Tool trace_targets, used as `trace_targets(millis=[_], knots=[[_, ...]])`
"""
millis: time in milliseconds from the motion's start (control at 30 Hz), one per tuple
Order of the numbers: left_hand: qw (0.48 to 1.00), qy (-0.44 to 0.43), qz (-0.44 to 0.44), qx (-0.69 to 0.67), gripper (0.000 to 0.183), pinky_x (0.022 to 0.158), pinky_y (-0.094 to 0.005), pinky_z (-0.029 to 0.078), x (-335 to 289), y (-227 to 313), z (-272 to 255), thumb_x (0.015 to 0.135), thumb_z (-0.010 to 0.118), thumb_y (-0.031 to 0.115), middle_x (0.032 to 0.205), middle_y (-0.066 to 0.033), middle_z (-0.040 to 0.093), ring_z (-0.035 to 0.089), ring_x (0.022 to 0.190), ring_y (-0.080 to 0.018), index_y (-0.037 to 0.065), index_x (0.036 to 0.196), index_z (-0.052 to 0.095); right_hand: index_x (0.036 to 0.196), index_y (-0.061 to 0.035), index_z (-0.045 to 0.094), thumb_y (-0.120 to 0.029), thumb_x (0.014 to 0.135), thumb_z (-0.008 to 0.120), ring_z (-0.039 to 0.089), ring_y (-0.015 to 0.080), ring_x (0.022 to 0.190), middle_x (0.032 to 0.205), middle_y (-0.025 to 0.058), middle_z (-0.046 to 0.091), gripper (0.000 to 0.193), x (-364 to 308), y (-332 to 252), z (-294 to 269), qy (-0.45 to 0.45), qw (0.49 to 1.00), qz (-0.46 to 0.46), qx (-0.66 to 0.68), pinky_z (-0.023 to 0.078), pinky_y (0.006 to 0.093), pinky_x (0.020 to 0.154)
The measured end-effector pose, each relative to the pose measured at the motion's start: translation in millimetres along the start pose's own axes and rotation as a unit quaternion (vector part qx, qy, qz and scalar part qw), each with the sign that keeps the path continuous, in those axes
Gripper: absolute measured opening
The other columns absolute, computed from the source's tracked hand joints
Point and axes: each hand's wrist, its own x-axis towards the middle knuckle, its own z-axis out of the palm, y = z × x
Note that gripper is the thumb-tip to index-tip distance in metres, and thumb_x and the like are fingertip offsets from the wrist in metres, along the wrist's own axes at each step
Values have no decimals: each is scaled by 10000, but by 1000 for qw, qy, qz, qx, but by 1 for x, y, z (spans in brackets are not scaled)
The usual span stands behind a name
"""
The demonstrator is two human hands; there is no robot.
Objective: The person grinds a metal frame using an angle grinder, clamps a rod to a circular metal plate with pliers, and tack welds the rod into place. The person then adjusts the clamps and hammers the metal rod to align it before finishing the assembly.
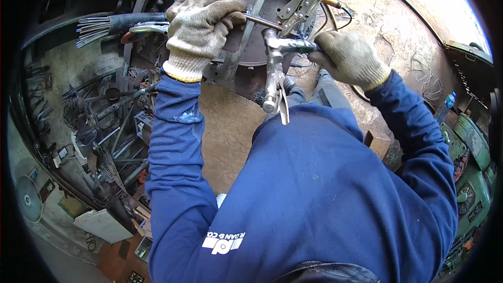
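My left hand (201,26), in a knitted work glove, is closed on a thin metal rod (263,21). The rod's far end reaches the metal near the jaws of large locking pliers (309,2). My right hand (350,57), gloved too, grips the end of a bare metal tube (297,46). This tube meets a second metal tube (272,76) that points down toward me. A slim metal lever or plier handle (284,107) hangs beside its lower end. What the locking pliers clamp is partly hidden.
A round metal worktable (215,76) with a flat steel bar across it lies under my hands. Left of it are bundled rods (94,29), other pliers (149,29) and heaped scrap metal (112,126). Green machinery (471,152), a bottle (447,105) and coiled wire (427,78) are at right.
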Motion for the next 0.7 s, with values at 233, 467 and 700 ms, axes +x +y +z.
trace_targets(millis=[233,467,700], knots=[[1000,12,0,-16,237,840,-399,562,-3,0,5,867,810,282,974,-75,767,732,922,-269,185,1083,807,1076,-49,690,-272,920,733,693,357,730,829,167,686,275,-49,15,32,120,980,23,158,540,433,633],[998,-44,18,31,259,881,-396,574,4,5,-6,886,799,271,1058,-103,768,734,1003,-290,140,1110,784,1118,-39,680,-225,918,731,708,386,807,887,193,708,277,-75,15,51,139,967,80,198,552,446,713],[991,-25,105,77,331,869,-403,585,16,9,-13,855,814,225,1079,-84,773,741,997,-273,159,1175,763,1131,-36,677,-235,954,704,719,386,813,877,202,710,267,-82,15,61,132,962,122,208,556,432,707]])
